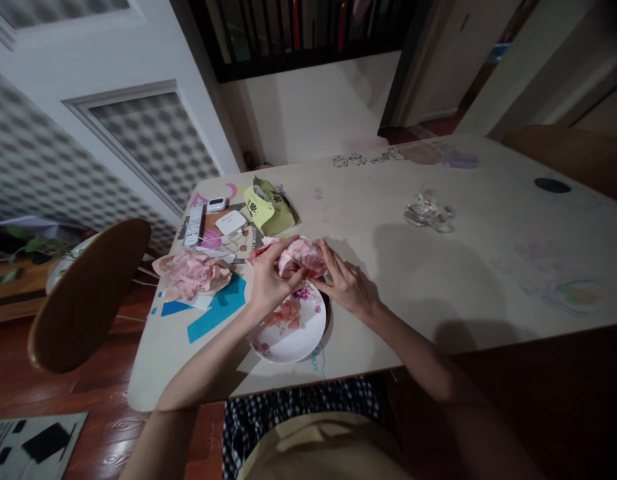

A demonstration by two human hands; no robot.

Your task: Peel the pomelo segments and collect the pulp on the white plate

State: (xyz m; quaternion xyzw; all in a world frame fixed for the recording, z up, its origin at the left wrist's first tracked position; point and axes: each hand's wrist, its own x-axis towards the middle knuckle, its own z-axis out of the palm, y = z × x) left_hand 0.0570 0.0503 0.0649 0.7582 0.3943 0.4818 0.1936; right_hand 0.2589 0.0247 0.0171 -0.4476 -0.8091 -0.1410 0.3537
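Note:
My left hand [268, 280] and my right hand [344, 283] both grip a pink, crumpled bag-like bundle [301, 257] held just above a white plate with a pink flower pattern [293, 333]. Pinkish pieces lie on the plate under my left hand. The fingers of both hands are closed on the bundle's edges, left hand on its left side, right hand on its right side.
A second crumpled pink bundle [191, 273] lies left of the plate beside blue paper shapes [215, 310]. A yellow-green pouch [268, 203], a remote [194, 225] and white devices sit at the far left. A glass dish [428, 210] stands to the right. A wooden chair back [83, 293] is at the left.

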